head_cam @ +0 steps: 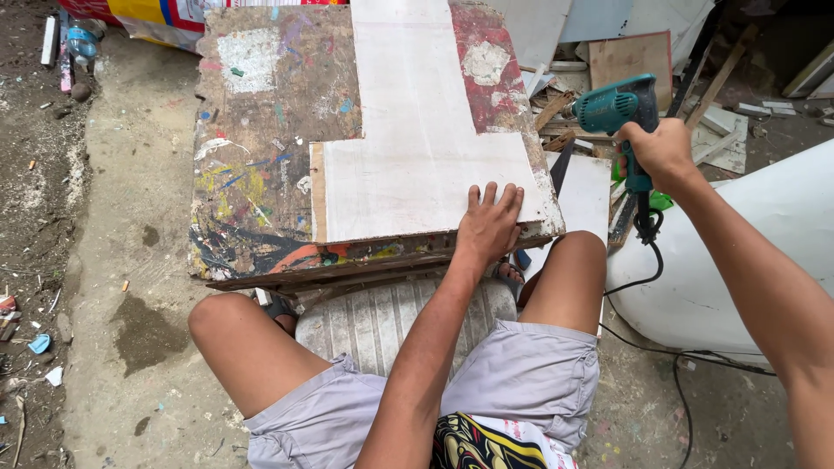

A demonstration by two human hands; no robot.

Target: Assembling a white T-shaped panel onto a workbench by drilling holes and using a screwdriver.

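Beside the board [417,148], drill [618,106] pointing left

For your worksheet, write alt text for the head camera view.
A seated person presses the left hand flat on a white L-shaped board lying on a paint-splattered worktable, while the right hand holds a teal corded power drill off to the side.
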